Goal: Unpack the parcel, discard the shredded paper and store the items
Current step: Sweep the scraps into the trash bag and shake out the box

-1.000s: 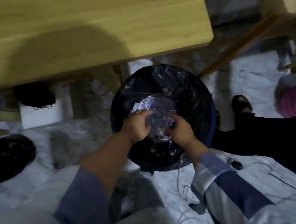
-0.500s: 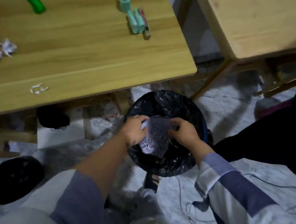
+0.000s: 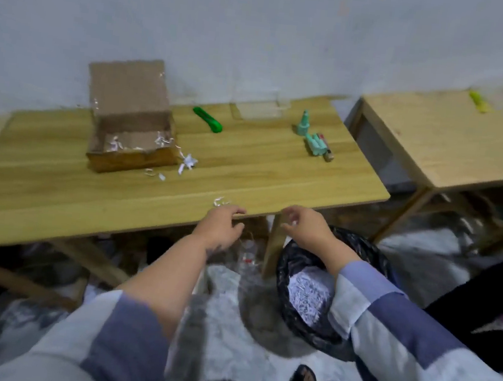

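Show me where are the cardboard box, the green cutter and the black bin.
cardboard box (image 3: 130, 154): head view, front wall.
green cutter (image 3: 207, 119): head view, middle of the handle.
black bin (image 3: 362, 245): head view, far rim.

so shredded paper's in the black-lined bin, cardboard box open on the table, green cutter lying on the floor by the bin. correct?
Not quite. The green plastic cutter lies on the light wooden table, just right of the open brown cardboard box, not on the floor. The head view shows it. The rest holds: the white shredded paper is in the black-lined round bin.
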